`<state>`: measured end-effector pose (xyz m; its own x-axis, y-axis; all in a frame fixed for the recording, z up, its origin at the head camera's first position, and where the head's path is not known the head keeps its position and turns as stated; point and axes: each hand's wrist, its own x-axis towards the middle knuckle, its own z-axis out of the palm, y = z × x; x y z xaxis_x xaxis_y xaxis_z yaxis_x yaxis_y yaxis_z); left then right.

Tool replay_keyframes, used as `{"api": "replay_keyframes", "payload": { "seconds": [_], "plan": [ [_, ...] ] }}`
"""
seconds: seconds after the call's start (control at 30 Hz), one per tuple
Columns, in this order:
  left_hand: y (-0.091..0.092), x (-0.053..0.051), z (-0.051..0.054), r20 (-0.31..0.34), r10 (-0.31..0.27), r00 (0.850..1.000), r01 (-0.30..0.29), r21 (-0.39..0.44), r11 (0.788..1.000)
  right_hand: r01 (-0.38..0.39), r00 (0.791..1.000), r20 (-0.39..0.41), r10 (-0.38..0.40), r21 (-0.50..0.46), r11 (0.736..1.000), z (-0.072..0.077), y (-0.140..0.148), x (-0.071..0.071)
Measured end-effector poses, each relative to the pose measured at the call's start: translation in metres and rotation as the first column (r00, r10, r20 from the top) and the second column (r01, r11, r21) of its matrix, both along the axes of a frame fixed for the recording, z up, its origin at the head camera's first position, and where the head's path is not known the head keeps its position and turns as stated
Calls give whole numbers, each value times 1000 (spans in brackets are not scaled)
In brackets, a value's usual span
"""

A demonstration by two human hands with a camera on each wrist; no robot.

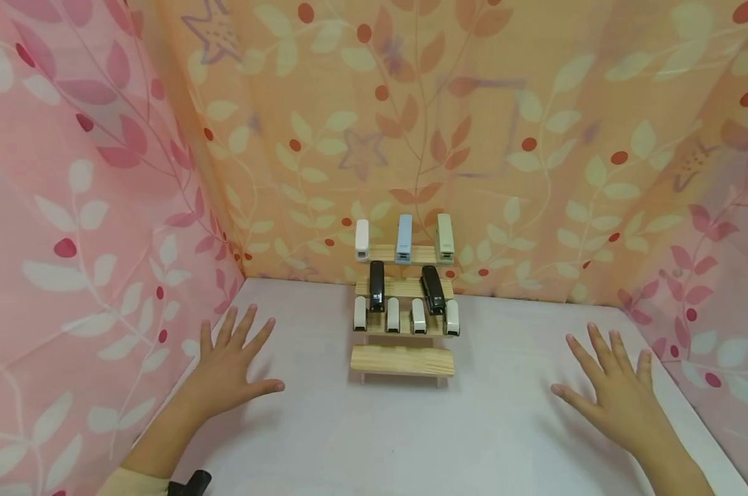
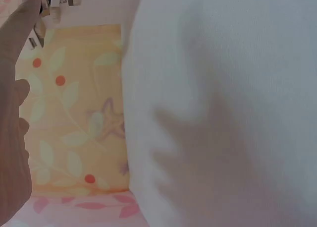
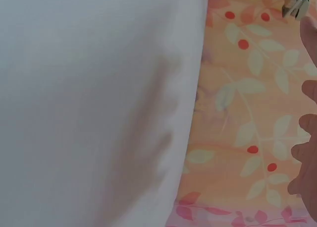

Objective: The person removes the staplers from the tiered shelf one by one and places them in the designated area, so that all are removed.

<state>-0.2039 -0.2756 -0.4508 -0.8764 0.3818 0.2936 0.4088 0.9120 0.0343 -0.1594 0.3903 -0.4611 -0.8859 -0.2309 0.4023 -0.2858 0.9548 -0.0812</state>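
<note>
My left hand (image 1: 230, 372) hovers with fingers spread over the left side of the white table, holding nothing. On the right side my right hand (image 1: 618, 393) is spread the same way, also holding nothing. Between them, apart from both, a stepped wooden rack (image 1: 401, 360) carries staplers. Its top tier has a white stapler (image 1: 362, 238), a blue stapler (image 1: 404, 238) and a green stapler (image 1: 445, 238). Below are two black staplers, one straight (image 1: 377, 286) and one tilted (image 1: 433, 289). Several small white staplers (image 1: 393, 315) line the tier under those.
The white tabletop (image 1: 405, 441) spreads around the rack. An orange leaf-patterned curtain (image 1: 324, 138) hangs behind it, with a pink curtain (image 1: 101, 227) at the left and another (image 1: 721, 275) at the right. A black strap piece (image 1: 191, 483) shows at my left wrist.
</note>
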Motion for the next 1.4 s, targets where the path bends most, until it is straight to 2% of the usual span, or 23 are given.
{"api": "replay_keyframes", "payload": {
  "seconds": [0.33,0.6,0.77,1.0,1.17,1.3,1.4],
  "plan": [
    [10,-8,-13,76,-23,997,12,147,989,-23,1000,-1,24,-137,990,5,-16,-7],
    [23,-11,-17,166,-77,983,18,333,943,-36,999,-5,36,-215,976,11,-29,-17],
    [29,-12,-18,170,-112,979,28,431,902,-63,998,-21,60,-234,970,18,-41,-27],
    [41,-16,-26,175,-151,973,36,530,847,-76,997,-41,67,-264,962,26,-51,-35],
    [50,-16,-29,218,-184,958,11,616,787,-58,998,-33,50,-321,945,32,-59,-39],
    [58,-17,-31,241,-200,950,-14,673,740,-35,999,-9,34,-387,921,37,-67,-44],
    [66,-18,-34,275,-216,937,-55,726,686,-22,999,12,30,-423,906,40,-74,-48]
  ]
}}
